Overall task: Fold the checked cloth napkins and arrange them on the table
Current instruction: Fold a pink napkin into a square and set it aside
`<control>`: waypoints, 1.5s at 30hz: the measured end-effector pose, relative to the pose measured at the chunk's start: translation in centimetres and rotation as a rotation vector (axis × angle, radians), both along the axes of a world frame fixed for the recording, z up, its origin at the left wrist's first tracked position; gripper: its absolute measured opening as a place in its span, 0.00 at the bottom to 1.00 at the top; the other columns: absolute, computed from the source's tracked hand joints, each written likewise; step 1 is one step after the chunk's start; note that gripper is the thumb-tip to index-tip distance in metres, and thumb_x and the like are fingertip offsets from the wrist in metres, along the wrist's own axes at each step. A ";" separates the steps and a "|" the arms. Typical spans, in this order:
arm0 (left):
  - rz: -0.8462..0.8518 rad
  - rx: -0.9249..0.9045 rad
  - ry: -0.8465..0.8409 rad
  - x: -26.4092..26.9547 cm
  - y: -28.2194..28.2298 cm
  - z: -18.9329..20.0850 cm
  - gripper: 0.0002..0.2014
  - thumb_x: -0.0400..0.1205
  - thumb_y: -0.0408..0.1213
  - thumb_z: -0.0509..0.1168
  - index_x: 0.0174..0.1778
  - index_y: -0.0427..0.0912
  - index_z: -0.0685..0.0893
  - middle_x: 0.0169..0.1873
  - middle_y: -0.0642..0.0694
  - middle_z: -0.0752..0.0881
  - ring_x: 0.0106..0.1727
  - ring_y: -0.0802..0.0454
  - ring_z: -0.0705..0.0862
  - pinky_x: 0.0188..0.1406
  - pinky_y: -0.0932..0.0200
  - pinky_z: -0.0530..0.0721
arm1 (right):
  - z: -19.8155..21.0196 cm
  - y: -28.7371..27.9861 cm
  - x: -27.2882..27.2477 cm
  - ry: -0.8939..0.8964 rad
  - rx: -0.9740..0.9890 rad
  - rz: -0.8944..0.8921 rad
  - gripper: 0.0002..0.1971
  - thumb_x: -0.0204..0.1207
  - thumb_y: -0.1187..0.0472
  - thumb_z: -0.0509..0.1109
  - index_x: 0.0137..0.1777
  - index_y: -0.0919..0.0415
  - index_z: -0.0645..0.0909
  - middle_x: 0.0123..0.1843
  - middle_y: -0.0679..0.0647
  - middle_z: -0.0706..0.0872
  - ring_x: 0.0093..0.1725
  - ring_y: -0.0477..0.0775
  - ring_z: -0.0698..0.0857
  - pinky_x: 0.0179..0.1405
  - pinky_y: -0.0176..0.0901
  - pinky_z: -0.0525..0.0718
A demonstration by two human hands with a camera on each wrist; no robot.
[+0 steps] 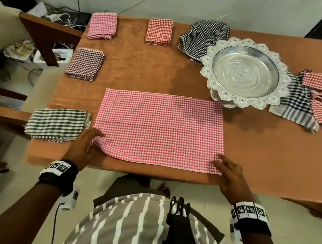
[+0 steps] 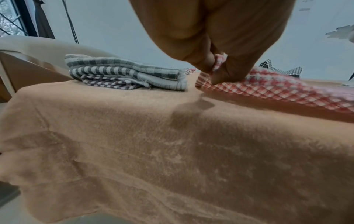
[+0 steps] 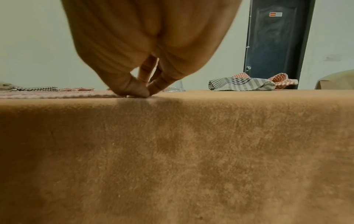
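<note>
No readable writing anywhere

Black-and-white coded marker squares are showing on the person's two wristbands, but they are carrying patterns only, no letters or numbers. A small red and grey sticker is sitting high on the dark door in the right wrist view, and it is coming through too blurred to read. The checked napkins and the silver tray are bearing no labels that can be made out.
</note>
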State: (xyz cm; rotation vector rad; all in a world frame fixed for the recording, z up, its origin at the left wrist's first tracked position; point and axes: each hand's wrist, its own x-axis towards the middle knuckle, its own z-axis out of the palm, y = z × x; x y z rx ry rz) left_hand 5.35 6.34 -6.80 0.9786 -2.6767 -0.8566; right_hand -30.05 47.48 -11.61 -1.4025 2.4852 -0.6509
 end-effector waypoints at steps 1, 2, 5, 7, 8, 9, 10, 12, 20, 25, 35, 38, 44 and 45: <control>-0.015 0.006 -0.017 0.0 -0.2 0.0 0.29 0.74 0.16 0.68 0.68 0.47 0.80 0.67 0.53 0.73 0.71 0.41 0.76 0.72 0.50 0.71 | 0.1 -0.2 0.0 0.004 0.001 -0.020 0.33 0.68 0.78 0.77 0.72 0.52 0.84 0.80 0.57 0.77 0.70 0.66 0.76 0.67 0.63 0.78; -0.043 0.007 -0.037 0.0 -0.4 0.0 0.29 0.73 0.15 0.67 0.68 0.45 0.80 0.68 0.53 0.71 0.73 0.42 0.74 0.75 0.50 0.69 | 0.2 -0.4 -0.1 0.015 -0.007 -0.032 0.31 0.68 0.80 0.77 0.69 0.54 0.86 0.79 0.58 0.78 0.69 0.66 0.76 0.66 0.64 0.80; -0.150 -0.003 -0.070 0.2 -1.2 0.3 0.30 0.72 0.12 0.66 0.65 0.46 0.82 0.70 0.59 0.69 0.77 0.42 0.71 0.77 0.49 0.66 | 0.5 -0.6 -0.7 0.068 -0.060 -0.029 0.23 0.68 0.79 0.78 0.61 0.57 0.90 0.73 0.60 0.84 0.63 0.61 0.77 0.59 0.67 0.86; -0.198 -0.023 -0.051 0.3 -1.8 0.5 0.30 0.74 0.14 0.68 0.59 0.56 0.82 0.69 0.68 0.68 0.73 0.44 0.75 0.73 0.50 0.72 | 0.5 -0.5 -1.2 0.078 -0.082 -0.022 0.20 0.70 0.77 0.79 0.58 0.57 0.91 0.71 0.60 0.85 0.61 0.58 0.75 0.56 0.66 0.86; -0.185 -0.009 -0.039 0.4 -2.0 0.5 0.30 0.75 0.17 0.70 0.56 0.61 0.81 0.67 0.69 0.70 0.71 0.45 0.78 0.71 0.50 0.75 | 0.6 -0.4 -1.4 0.067 -0.087 -0.009 0.18 0.72 0.75 0.78 0.58 0.56 0.91 0.71 0.61 0.85 0.61 0.58 0.75 0.57 0.64 0.85; -0.146 0.027 -0.019 0.4 -2.1 0.6 0.27 0.77 0.20 0.72 0.54 0.63 0.81 0.65 0.69 0.74 0.68 0.46 0.80 0.69 0.49 0.78 | 0.7 -0.3 -1.5 0.059 -0.095 0.013 0.15 0.75 0.71 0.76 0.59 0.56 0.90 0.71 0.61 0.85 0.62 0.57 0.76 0.59 0.62 0.83; -0.084 0.090 0.015 0.6 -1.9 0.7 0.25 0.77 0.22 0.73 0.53 0.62 0.82 0.63 0.67 0.77 0.66 0.46 0.81 0.67 0.48 0.81 | 1.0 -0.2 -1.5 0.057 -0.097 0.044 0.13 0.78 0.66 0.72 0.60 0.55 0.90 0.72 0.61 0.84 0.63 0.57 0.77 0.61 0.60 0.81; 0.006 0.147 0.084 0.5 -1.6 0.4 0.25 0.78 0.22 0.72 0.55 0.62 0.83 0.59 0.59 0.82 0.60 0.47 0.84 0.63 0.47 0.84 | 1.4 0.0 -1.5 0.035 -0.086 0.086 0.16 0.78 0.59 0.67 0.63 0.53 0.88 0.75 0.59 0.81 0.66 0.58 0.78 0.64 0.59 0.77; 0.140 0.150 0.182 -0.6 -1.7 0.6 0.27 0.83 0.24 0.67 0.59 0.68 0.76 0.55 0.47 0.87 0.59 0.45 0.86 0.61 0.46 0.84 | 1.0 -0.9 -1.0 0.071 0.039 0.092 0.22 0.74 0.54 0.76 0.69 0.53 0.85 0.77 0.57 0.80 0.64 0.65 0.77 0.60 0.62 0.82; 0.203 0.149 0.240 -1.6 -1.5 1.0 0.20 0.84 0.34 0.69 0.58 0.69 0.76 0.52 0.62 0.84 0.55 0.49 0.85 0.54 0.53 0.82 | 1.5 -1.0 -0.8 0.052 -0.107 -0.019 0.16 0.77 0.59 0.65 0.59 0.57 0.89 0.62 0.56 0.89 0.59 0.59 0.80 0.56 0.59 0.85; 0.059 0.620 0.023 -0.1 0.0 0.8 0.05 0.84 0.35 0.67 0.49 0.50 0.86 0.43 0.42 0.90 0.47 0.46 0.88 0.50 0.50 0.89 | 2.2 3.8 -0.3 -0.285 -0.193 -0.315 0.14 0.70 0.72 0.78 0.48 0.52 0.86 0.45 0.57 0.87 0.41 0.51 0.85 0.41 0.27 0.80; 0.055 0.668 -0.006 -0.1 1.1 1.3 0.05 0.86 0.32 0.65 0.49 0.41 0.86 0.42 0.47 0.91 0.46 0.48 0.88 0.50 0.54 0.89 | 2.7 4.2 0.2 -0.407 -0.306 -0.376 0.10 0.75 0.70 0.73 0.48 0.53 0.87 0.43 0.54 0.90 0.43 0.51 0.86 0.43 0.41 0.83; 0.253 0.435 0.108 -3.1 -0.3 0.8 0.10 0.89 0.47 0.60 0.50 0.47 0.82 0.43 0.55 0.89 0.49 0.57 0.86 0.50 0.55 0.81 | 3.0 -0.6 -1.2 -0.523 -0.542 -0.714 0.07 0.82 0.69 0.71 0.59 0.63 0.84 0.45 0.40 0.90 0.46 0.42 0.88 0.45 0.37 0.88; 0.275 0.365 0.105 -3.9 -0.9 0.4 0.13 0.89 0.51 0.59 0.52 0.47 0.82 0.47 0.50 0.89 0.51 0.51 0.86 0.51 0.51 0.81 | 2.9 -1.6 -1.7 -0.502 -0.550 -0.748 0.07 0.83 0.64 0.72 0.59 0.60 0.84 0.46 0.42 0.89 0.47 0.45 0.87 0.45 0.42 0.88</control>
